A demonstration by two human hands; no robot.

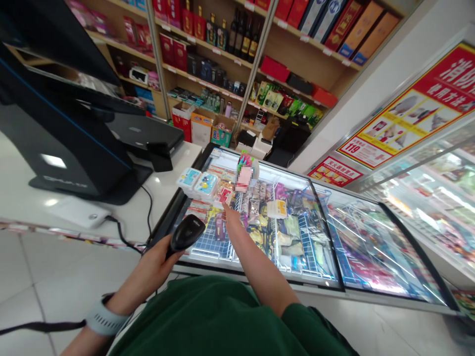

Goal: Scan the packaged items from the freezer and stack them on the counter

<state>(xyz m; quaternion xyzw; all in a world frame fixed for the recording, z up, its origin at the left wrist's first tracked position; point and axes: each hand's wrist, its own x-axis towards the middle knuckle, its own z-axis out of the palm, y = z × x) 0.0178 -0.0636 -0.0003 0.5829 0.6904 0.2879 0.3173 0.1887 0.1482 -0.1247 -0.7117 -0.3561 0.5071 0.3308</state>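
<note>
My left hand [159, 262] is wrapped round a black handheld scanner [187, 232] above the near left edge of the freezer. My right hand [230, 217] reaches over the freezer's glass top, its fingertips at a small clear pack with a red label [223, 195]. To the left of that pack, two tubs with blue and white lids [206, 183] sit side by side. A white and yellow tub [276, 209] lies farther right on the glass. Behind the packs is a colourful item [245, 160], partly blurred out.
A black checkout terminal [81, 133] stands on the white counter [22, 198] at left, with a white device [79, 211] and a cable beside it. The glass-topped freezer [334, 277] extends right. Behind are stocked shelves [218, 49] and boxes.
</note>
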